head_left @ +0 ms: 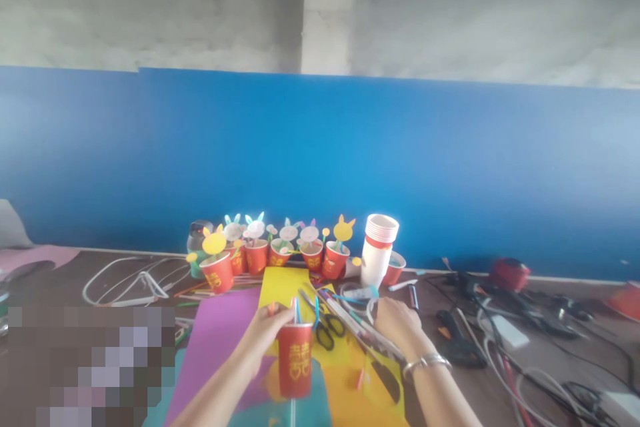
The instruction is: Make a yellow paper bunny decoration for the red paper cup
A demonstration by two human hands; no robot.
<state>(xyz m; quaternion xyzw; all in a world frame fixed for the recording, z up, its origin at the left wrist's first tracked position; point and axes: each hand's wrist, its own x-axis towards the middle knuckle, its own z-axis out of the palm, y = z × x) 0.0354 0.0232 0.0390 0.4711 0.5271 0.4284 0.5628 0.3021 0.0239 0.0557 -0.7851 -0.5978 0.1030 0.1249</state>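
A red paper cup (295, 361) with gold characters stands upright in front of me, with blue-tipped straws (298, 311) rising from it. My left hand (273, 321) is closed in a pinch on a straw at the cup's rim. Below the cup a pale straw (293, 412) shows over the teal paper. My right hand (399, 321), a silver bangle on its wrist, reaches over the clutter beside a whitish ring (371, 310). Its fingertips are hidden, so its grip cannot be made out. Between the hands lie black-handled scissors (330, 332).
Red cups with paper animal heads (217, 272) line the back by the blue partition (320, 160). A white cup stack (377, 257) stands right of them. Purple paper (215, 340) and yellow paper (285, 280) cover the middle. Cables and a black glue gun (457, 340) lie right.
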